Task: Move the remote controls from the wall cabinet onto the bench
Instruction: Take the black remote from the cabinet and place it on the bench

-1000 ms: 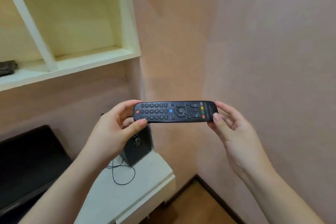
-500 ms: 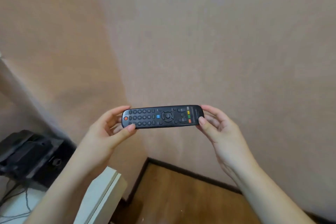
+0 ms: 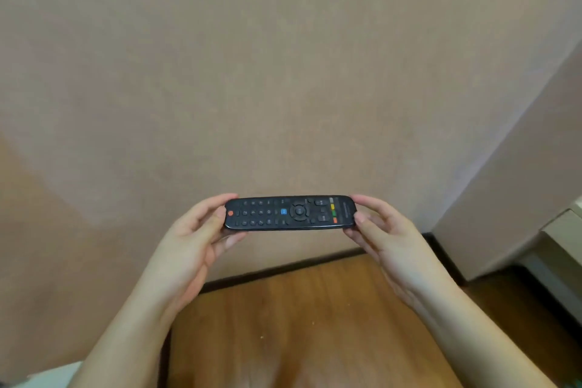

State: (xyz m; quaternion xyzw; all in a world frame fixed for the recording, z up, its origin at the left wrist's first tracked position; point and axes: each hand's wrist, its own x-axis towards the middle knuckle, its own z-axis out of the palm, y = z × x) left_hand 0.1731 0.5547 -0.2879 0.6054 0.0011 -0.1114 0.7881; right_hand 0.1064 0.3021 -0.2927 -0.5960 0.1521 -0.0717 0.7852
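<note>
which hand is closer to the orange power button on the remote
Left. The left hand grips the remote at the end carrying the orange power button, thumb right beside it. The right hand holds the opposite end.

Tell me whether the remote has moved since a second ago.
Yes. The remote has swung right with the person's turn: the wall cabinet once beside it is out of view, and a new wall corner appears right.

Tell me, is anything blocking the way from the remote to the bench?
Can't tell. Both hands, left and right, hold the remote by its ends over bare wooden floor, facing a wall. No bench is clearly in view.
</note>
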